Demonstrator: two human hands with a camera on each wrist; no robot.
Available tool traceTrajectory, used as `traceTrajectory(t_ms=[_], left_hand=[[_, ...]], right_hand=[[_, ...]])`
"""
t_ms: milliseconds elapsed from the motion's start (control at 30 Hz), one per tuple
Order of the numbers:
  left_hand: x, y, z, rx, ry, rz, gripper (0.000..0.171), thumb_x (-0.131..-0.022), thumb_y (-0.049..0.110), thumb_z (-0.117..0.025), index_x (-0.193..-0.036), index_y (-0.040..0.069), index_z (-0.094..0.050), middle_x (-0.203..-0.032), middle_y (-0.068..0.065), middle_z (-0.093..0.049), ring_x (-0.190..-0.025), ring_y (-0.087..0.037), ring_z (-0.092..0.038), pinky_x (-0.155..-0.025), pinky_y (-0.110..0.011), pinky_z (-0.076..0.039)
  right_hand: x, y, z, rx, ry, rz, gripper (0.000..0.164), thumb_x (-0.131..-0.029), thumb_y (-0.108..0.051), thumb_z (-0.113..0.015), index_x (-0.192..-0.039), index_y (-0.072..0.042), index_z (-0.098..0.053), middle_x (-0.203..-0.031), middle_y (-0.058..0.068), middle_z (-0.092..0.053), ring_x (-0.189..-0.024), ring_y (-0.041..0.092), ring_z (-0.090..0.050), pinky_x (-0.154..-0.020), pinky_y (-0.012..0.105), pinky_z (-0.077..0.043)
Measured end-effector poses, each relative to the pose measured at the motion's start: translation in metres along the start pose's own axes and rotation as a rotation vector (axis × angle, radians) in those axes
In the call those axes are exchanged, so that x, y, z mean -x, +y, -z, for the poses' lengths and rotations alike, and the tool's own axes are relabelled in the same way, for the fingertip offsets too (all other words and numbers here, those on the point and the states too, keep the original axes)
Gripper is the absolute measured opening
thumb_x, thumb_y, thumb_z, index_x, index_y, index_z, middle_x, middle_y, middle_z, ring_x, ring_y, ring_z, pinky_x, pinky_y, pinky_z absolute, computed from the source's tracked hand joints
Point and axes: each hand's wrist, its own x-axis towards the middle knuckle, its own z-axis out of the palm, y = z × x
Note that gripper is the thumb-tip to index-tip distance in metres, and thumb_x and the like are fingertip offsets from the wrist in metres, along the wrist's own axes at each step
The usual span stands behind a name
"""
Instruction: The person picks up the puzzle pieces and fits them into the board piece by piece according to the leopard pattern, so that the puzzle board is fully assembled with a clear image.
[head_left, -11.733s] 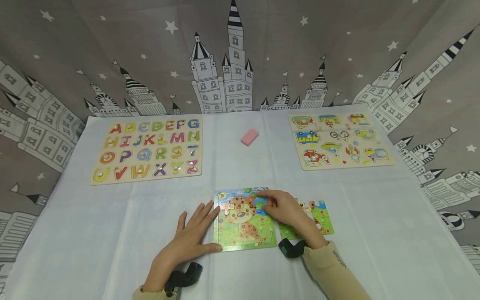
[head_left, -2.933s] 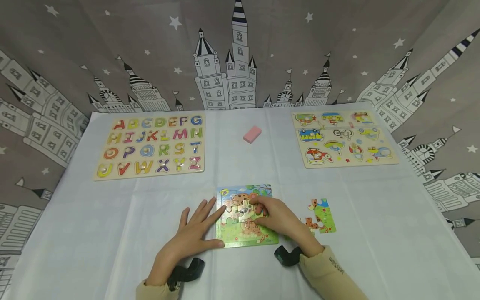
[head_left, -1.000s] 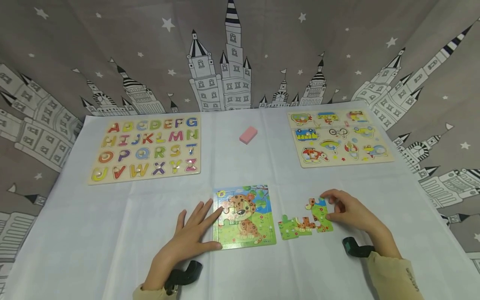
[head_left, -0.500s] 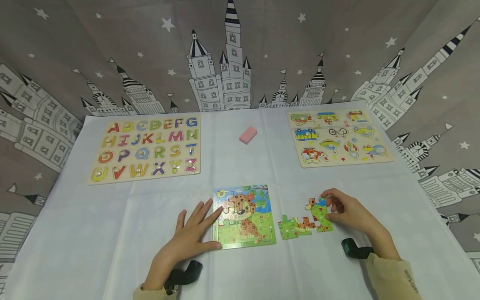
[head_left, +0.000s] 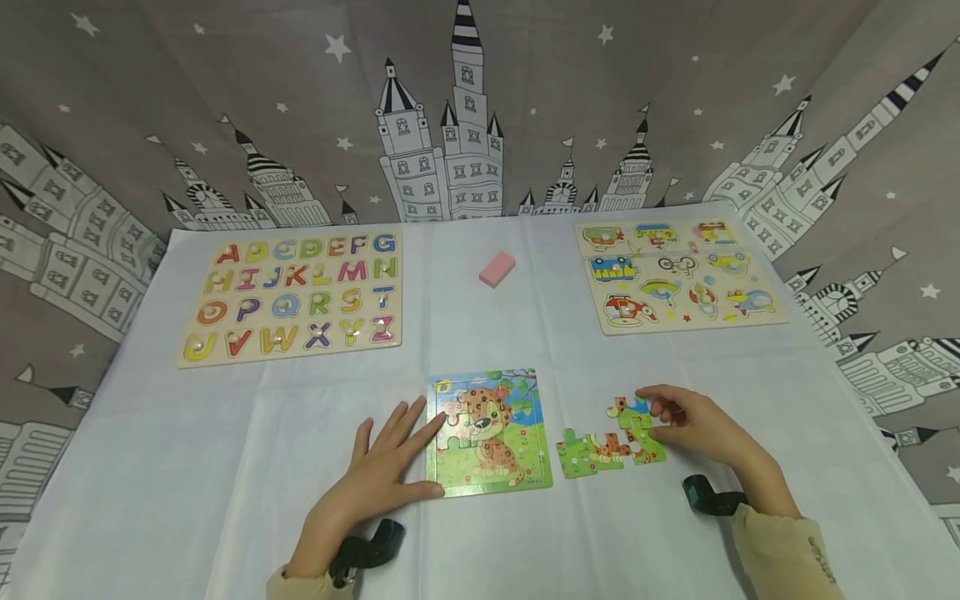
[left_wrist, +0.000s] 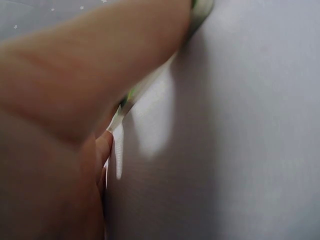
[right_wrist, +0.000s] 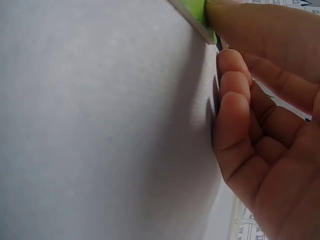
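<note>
A square jigsaw puzzle board [head_left: 510, 467] with a leopard picture lies at the table's front middle. My left hand [head_left: 393, 462] is spread flat at its left side, fingertips and thumb at the frame's edge. To the right of the board lie several loose puzzle pieces [head_left: 577, 458], green and spotted. My right hand [head_left: 701, 425] pinches the upper puzzle piece [head_left: 633, 410], blue, green and spotted, between thumb and index finger. Its other fingers curl inward in the right wrist view, where a green piece corner [right_wrist: 197, 11] shows by the thumb.
A wooden alphabet puzzle [head_left: 292, 300] lies at the back left, a wooden vehicle puzzle [head_left: 678, 279] at the back right. Between them sits a pink block [head_left: 497, 270]. A grey castle-print curtain [head_left: 300, 75] hangs behind the white-covered table [head_left: 480, 550].
From over the board, where a spotted face piece now sits, my right hand has moved right to the loose pieces. Just now the upper piece shifted slightly left. The left hand stays put.
</note>
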Motion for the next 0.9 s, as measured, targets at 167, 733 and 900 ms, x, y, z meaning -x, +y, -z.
traceTrajectory(t_ms=[167, 733, 900], left_hand=[[0.0, 0.0, 0.0, -0.002, 0.0, 0.006, 0.086, -0.072, 0.062, -0.059, -0.142, 0.022, -0.031, -0.15, -0.009, -0.013, -0.136, -0.031, -0.005, -0.099, -0.06, 0.006], [0.001, -0.003, -0.002, 0.007, 0.018, -0.01, 0.086, -0.073, 0.06, -0.061, -0.143, 0.021, -0.031, -0.15, -0.01, -0.012, -0.136, -0.032, -0.004, -0.099, -0.06, 0.006], [0.0, -0.003, -0.002, 0.007, 0.008, -0.007, 0.086, -0.072, 0.061, -0.061, -0.142, 0.021, -0.031, -0.15, -0.009, -0.012, -0.136, -0.032, -0.004, -0.099, -0.061, 0.006]], right_hand=[[-0.001, 0.002, -0.001, 0.022, 0.006, -0.002, 0.041, -0.075, -0.001, -0.07, -0.113, -0.001, -0.056, -0.081, 0.003, -0.047, -0.076, 0.018, -0.044, -0.061, 0.023, -0.039], [-0.028, -0.066, -0.035, -0.149, -0.062, 0.131, 0.041, -0.077, -0.008, -0.071, -0.114, -0.003, -0.054, -0.077, 0.002, -0.056, -0.066, 0.015, -0.053, -0.059, 0.025, -0.047], [-0.043, -0.086, -0.06, -0.091, -0.091, 0.167, 0.039, -0.076, -0.006, -0.071, -0.112, -0.007, -0.056, -0.077, -0.003, -0.056, -0.066, 0.013, -0.052, -0.059, 0.025, -0.045]])
